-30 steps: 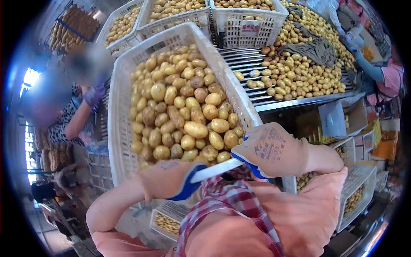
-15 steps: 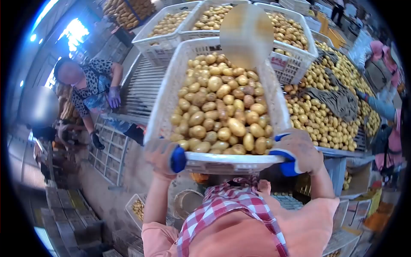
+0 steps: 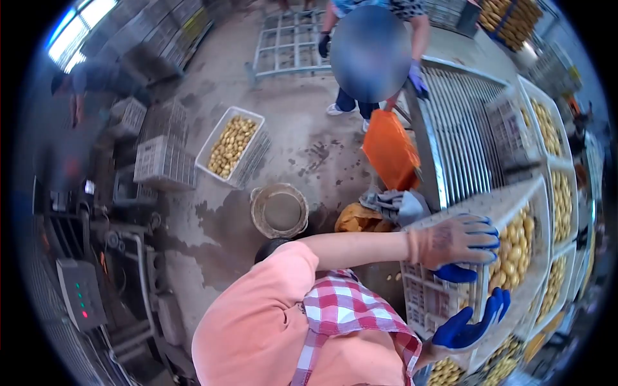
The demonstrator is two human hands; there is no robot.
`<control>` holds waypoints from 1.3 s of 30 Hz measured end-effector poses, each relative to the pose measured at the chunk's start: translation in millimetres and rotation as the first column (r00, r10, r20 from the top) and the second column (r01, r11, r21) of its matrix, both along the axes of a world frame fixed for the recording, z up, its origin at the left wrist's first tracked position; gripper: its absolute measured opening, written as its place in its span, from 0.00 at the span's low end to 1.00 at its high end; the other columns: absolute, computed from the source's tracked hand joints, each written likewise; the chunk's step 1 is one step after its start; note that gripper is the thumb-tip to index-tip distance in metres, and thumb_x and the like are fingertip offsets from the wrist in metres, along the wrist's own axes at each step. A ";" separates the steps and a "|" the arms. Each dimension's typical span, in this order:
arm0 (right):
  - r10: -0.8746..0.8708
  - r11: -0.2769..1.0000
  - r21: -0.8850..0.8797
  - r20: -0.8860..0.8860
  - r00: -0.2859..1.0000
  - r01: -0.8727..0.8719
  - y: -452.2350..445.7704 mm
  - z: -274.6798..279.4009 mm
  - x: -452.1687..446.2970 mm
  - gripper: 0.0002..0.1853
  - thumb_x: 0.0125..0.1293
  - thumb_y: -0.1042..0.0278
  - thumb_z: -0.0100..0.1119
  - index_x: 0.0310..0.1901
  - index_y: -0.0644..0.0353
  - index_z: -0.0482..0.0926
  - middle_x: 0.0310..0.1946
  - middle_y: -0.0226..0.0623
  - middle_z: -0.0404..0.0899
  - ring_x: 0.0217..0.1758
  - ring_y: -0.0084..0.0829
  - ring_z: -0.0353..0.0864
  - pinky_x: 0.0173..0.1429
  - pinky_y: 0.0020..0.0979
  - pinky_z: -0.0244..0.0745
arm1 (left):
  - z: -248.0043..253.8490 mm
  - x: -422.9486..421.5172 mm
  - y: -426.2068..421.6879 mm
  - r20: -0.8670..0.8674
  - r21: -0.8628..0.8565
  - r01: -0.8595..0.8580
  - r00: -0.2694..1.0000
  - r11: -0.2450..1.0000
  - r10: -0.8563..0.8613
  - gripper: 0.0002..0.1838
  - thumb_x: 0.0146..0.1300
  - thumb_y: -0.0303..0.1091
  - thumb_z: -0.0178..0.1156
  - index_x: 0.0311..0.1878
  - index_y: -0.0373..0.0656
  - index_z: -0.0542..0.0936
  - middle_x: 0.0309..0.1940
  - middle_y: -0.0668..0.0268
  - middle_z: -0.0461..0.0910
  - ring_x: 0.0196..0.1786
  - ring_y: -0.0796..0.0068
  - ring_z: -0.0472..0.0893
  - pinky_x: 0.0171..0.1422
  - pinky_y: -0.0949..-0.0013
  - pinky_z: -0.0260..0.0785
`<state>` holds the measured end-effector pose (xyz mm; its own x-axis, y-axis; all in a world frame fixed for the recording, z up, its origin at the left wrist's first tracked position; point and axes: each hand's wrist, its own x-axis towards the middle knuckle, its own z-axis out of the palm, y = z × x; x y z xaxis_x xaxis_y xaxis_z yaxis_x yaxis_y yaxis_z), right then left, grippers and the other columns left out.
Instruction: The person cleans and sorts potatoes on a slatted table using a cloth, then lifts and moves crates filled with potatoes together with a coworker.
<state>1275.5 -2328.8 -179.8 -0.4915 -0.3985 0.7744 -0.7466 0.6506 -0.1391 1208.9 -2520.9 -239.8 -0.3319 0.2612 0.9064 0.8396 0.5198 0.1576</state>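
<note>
A white plastic crate (image 3: 420, 293) full of potatoes (image 3: 514, 248) stands at the right. My left hand (image 3: 454, 248), in a tan glove with a blue palm side, reaches across its near edge. Its fingers are stretched out over the edge beside the potatoes, and the thumb is apart from them. Lower down, my right hand (image 3: 473, 327) is beside the same crate edge, blue palm side showing and fingers apart. Whether the right hand touches the crate I cannot tell.
Metal rollers (image 3: 467, 122) run behind the crate, with more potato crates (image 3: 555, 248) beyond. A bucket (image 3: 256, 222) and a potato crate (image 3: 201, 157) stand on the wet floor. A co-worker's purple-gloved hand (image 3: 418, 83) is near an orange scoop-like sheet (image 3: 389, 151).
My view has swung left, putting the crate at the right. Both hands have let go of their grip on its near rim. The crate now sits beside the rollers.
</note>
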 end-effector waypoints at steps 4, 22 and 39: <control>0.098 0.993 -0.071 0.011 0.995 -0.097 17.6 24.8 -88.9 0.19 0.71 0.72 0.50 0.60 0.71 0.73 0.61 0.55 0.73 0.67 0.51 0.70 0.71 0.48 0.59 | -85.0 -6.8 -23.0 0.591 0.358 -0.368 0.801 0.858 0.096 0.28 0.61 0.39 0.62 0.65 0.45 0.72 0.59 0.54 0.75 0.63 0.54 0.74 0.70 0.56 0.64; -0.503 0.814 0.539 0.466 0.728 0.218 -199.6 -252.6 -475.9 0.48 0.52 0.36 0.69 0.59 0.77 0.71 0.56 0.66 0.75 0.61 0.57 0.75 0.64 0.45 0.69 | -410.0 488.5 33.5 0.514 -0.750 -0.656 -0.655 0.081 -0.554 0.27 0.68 0.52 0.44 0.59 0.45 0.79 0.58 0.54 0.79 0.62 0.54 0.76 0.68 0.58 0.63; -0.493 0.806 0.587 0.605 0.625 0.068 -175.0 -275.1 -499.2 0.29 0.65 0.56 0.66 0.58 0.74 0.76 0.52 0.41 0.81 0.49 0.29 0.77 0.57 0.32 0.72 | -688.4 349.0 -482.0 0.559 -0.771 -0.468 -0.822 0.431 0.107 0.24 0.67 0.33 0.43 0.66 0.42 0.70 0.67 0.49 0.68 0.70 0.52 0.67 0.73 0.52 0.56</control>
<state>776.3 -2503.7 -454.9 -0.9365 -0.3315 -0.1147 -0.3145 0.9383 -0.1440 1557.8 -3002.8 -928.2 -0.1425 -0.7348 -0.6632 -0.9848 0.1728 0.0201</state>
